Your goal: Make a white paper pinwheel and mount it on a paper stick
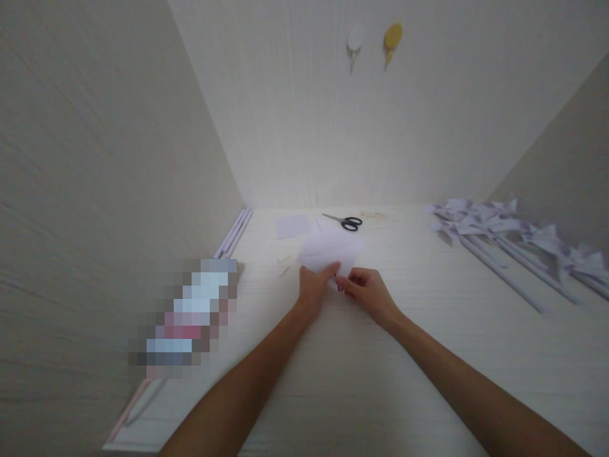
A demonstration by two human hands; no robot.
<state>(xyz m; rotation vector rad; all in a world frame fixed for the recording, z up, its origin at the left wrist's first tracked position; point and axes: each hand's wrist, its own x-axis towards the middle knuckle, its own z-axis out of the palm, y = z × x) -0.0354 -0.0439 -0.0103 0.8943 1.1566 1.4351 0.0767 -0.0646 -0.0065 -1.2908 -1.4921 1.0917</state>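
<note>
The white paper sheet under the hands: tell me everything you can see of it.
The white paper sheet looks thin and plain, washed out by bright light. It lies on the pale table, just short of the scissors. The left hand and right hand both pinch its near edge. Any folds or cuts cannot be made out.

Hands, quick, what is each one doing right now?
Left hand: pinching the near edge of the white paper.
Right hand: closed on the same paper's edge.

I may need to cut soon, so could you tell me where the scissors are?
In the head view, the scissors lie on the table's far side near the back wall, just beyond the white paper both hands hold.
</note>
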